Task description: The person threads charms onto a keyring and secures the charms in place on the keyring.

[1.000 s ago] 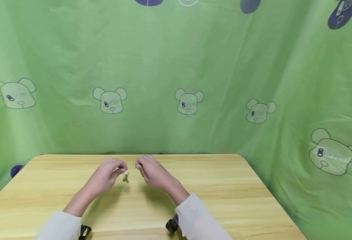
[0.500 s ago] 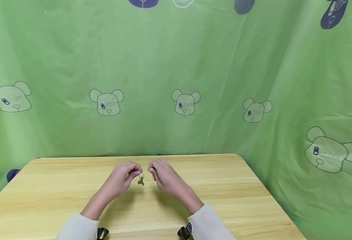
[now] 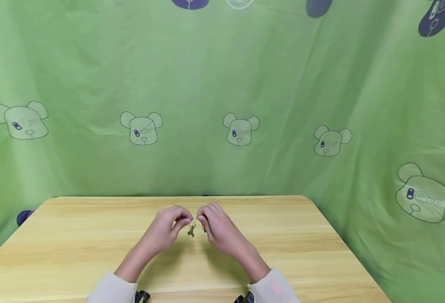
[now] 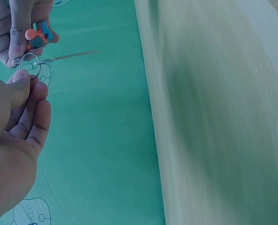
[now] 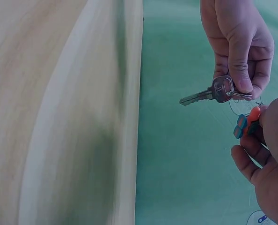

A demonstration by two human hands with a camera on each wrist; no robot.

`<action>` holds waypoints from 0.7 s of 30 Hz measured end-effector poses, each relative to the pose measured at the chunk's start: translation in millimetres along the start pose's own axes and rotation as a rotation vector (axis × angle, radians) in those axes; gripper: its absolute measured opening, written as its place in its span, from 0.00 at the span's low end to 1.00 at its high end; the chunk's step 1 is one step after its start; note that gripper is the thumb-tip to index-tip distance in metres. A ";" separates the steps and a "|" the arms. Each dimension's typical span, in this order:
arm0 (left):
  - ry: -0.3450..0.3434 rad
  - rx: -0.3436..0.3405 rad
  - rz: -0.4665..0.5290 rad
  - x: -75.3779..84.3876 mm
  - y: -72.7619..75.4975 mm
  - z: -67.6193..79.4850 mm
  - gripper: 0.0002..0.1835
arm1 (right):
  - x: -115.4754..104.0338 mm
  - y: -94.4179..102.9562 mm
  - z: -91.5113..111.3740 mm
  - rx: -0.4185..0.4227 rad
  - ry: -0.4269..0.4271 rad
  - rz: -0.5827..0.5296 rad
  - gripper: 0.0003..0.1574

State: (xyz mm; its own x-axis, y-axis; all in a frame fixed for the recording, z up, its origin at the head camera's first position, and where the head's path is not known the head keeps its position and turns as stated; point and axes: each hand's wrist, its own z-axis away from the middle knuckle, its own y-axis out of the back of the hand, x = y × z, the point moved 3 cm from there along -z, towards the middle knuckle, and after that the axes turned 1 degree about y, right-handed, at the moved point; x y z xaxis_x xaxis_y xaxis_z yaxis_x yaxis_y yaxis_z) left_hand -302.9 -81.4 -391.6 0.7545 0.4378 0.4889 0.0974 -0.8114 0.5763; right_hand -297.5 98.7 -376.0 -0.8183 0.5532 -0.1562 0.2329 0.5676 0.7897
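My left hand pinches a metal key ring between thumb and fingers. A silver key hangs from that ring, with its blade pointing away from the hand in the right wrist view. Close by on the right, my right hand pinches a small orange and blue figure charm by its top end. The charm dangles beside the curled fingers in the right wrist view. Both hands are raised above the table, fingertips close together. Whether the charm's link touches the ring cannot be made out for certain.
Below the hands lies a light wooden table. Behind and to the right hangs a green curtain printed with bear heads. Small black devices are strapped to both wrists, including the left wrist device.
Both hands have shifted right in the head view, the left one more, so the gap between them has narrowed. The key and the charm have moved along with them.
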 end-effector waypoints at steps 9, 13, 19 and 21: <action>-0.005 0.010 -0.011 12.4 2.6 -0.6 0.03 | -3.1 5.4 4.1 0.008 0.010 0.019 0.04; -0.008 0.005 -0.019 15.2 4.8 0.3 0.03 | -3.7 6.6 4.3 0.012 0.022 0.022 0.04; -0.035 0.021 -0.032 14.8 7.1 3.6 0.04 | -7.1 6.7 2.4 -0.004 0.030 0.004 0.04; -0.053 0.019 -0.033 14.1 6.1 3.8 0.03 | -8.4 7.3 2.6 -0.003 0.028 0.002 0.04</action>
State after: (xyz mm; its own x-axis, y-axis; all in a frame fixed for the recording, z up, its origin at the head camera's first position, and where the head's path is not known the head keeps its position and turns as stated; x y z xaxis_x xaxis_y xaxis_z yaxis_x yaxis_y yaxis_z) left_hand -289.2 -81.7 -383.6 0.7838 0.4437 0.4345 0.1345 -0.8043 0.5788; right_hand -287.6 99.7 -370.5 -0.8323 0.5369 -0.1381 0.2329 0.5648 0.7917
